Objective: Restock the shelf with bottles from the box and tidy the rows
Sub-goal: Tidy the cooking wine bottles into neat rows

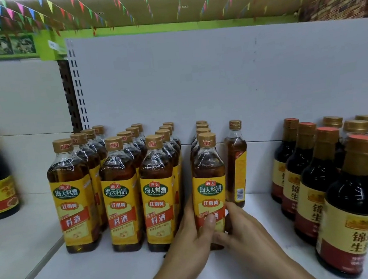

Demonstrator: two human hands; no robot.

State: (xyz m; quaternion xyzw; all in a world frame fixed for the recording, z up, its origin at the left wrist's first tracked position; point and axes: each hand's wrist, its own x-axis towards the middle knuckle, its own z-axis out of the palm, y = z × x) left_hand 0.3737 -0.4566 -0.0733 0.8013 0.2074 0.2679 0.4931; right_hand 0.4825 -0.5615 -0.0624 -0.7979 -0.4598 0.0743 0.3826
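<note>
Gripping the front bottle [208, 182] of the fourth row, the left hand [187, 235] and right hand [243, 226] curl round its lower label from either side. It stands upright on the white shelf [90, 278], just right of three neighbouring rows [119, 204]

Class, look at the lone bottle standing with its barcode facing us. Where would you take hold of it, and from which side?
Grip the lone bottle round its flat-sided, labelled body, below the shoulder, coming from the front right. It stands upright with bare shelf on that side, while the front bottle and the right hand crowd its left.
</note>
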